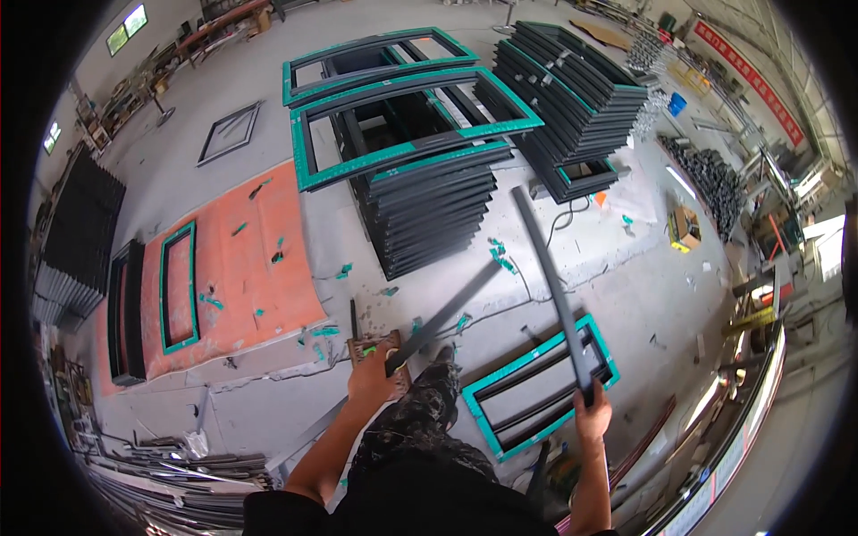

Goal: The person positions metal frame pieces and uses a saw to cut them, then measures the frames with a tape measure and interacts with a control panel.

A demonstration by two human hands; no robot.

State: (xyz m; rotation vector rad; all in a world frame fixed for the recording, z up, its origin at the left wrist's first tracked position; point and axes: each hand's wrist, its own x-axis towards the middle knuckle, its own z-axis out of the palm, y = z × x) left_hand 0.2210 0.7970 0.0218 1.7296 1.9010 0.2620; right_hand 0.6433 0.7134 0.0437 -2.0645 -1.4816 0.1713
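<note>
My left hand (370,379) is closed round a long dark grey metal bar (447,313), which slants up to the right in front of my legs. A second dark grey bar (556,290) is gripped near its lower end by my right hand (592,413); it points up and away from me. Below that bar, a rectangular window frame with green tape (509,366) lies on the floor. Near my left hand stands a small brownish stool-like object (357,348), partly hidden by the hand and bar.
Ahead rises a tall stack of dark frames (429,210) topped by green-taped ones, with another stack (572,98) to its right. An orange sheet (255,268) at left carries a green-taped frame (164,295). Metal profiles (179,496) lie lower left. A cable (559,223) and green scraps litter the floor.
</note>
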